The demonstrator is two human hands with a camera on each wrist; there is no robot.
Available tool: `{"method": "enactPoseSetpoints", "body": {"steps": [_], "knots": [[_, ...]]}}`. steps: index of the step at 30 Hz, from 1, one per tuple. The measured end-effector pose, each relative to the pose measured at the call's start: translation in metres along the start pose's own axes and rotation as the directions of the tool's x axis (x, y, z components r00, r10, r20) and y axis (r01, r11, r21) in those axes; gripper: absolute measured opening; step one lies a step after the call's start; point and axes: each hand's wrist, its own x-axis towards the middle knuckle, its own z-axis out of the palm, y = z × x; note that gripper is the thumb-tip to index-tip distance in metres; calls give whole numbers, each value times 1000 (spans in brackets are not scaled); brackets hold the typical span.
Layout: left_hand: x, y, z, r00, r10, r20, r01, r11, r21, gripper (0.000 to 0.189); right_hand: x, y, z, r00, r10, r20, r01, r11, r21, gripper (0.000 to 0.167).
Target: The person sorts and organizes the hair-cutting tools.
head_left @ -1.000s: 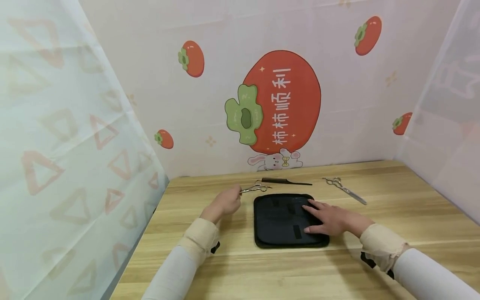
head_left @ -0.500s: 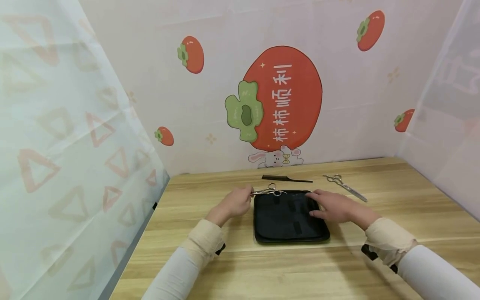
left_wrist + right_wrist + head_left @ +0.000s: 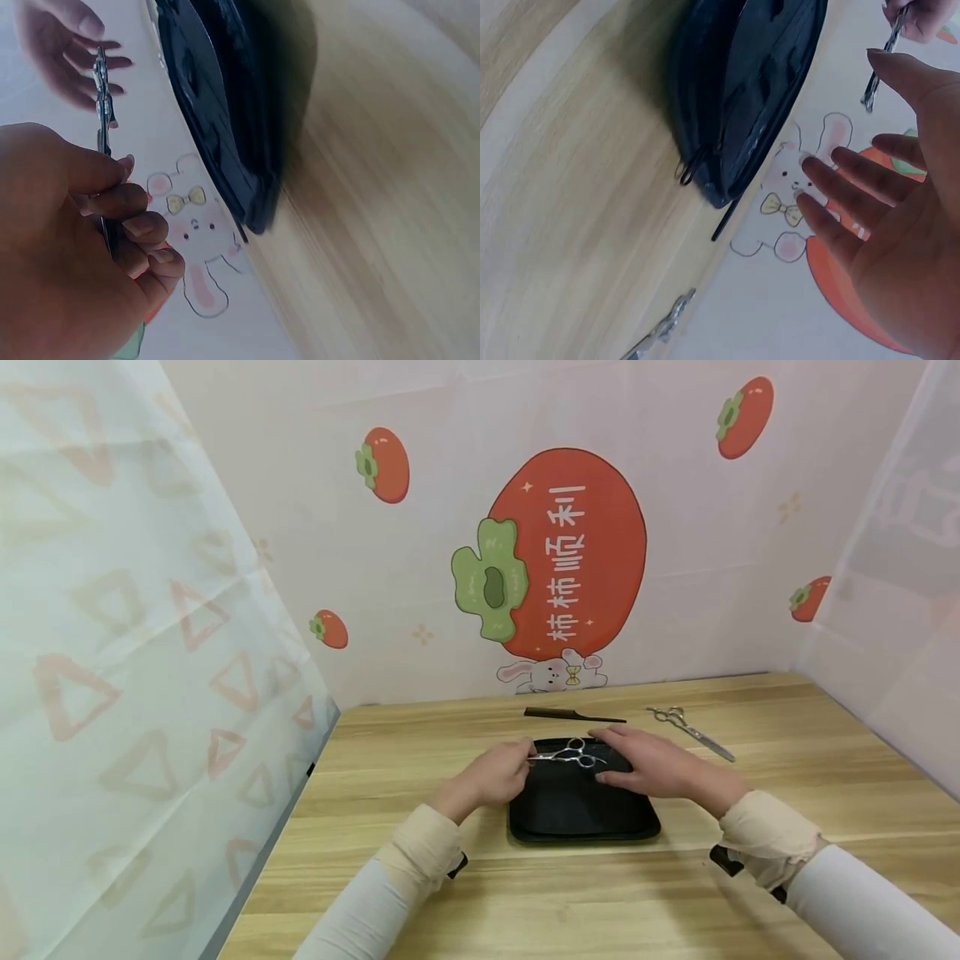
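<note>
My left hand (image 3: pixel 504 773) pinches a pair of silver scissors (image 3: pixel 576 755) by the blades, with the finger loops pointing right. The scissors hang above a black rectangular case (image 3: pixel 585 810), clear of it in the left wrist view (image 3: pixel 103 90). My right hand (image 3: pixel 652 764) is over the case's right side, fingers spread and thumb apart. In the right wrist view its palm (image 3: pixel 900 247) holds nothing, and the scissors' loops (image 3: pixel 868 97) are close to the thumb. Dark straps or pockets show on the case's inner face (image 3: pixel 196 82).
Behind the case lies a black tail comb (image 3: pixel 558 713). A second pair of scissors (image 3: pixel 693 733), with a toothed blade, lies at the back right. The wooden table (image 3: pixel 360 827) ends at a printed cloth wall (image 3: pixel 420 568), with cloth sides left and right.
My left hand has carried the scissors rightward from the table's left part to over the case. My right hand has lifted from the case surface and shifted toward the scissors' loops.
</note>
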Motion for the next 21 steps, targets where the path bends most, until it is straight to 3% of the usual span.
{"method": "enactPoseSetpoints", "body": {"steps": [10,21], "knots": [[1,21,2,999,-7,40,7,1000,0,20,5,-6,3,995,-95,12,92,986,138,47],[3,32,7,999,34,-12,-33,998,57,16,4,-11,0,996,-42,-73,55,981,185,29]]}}
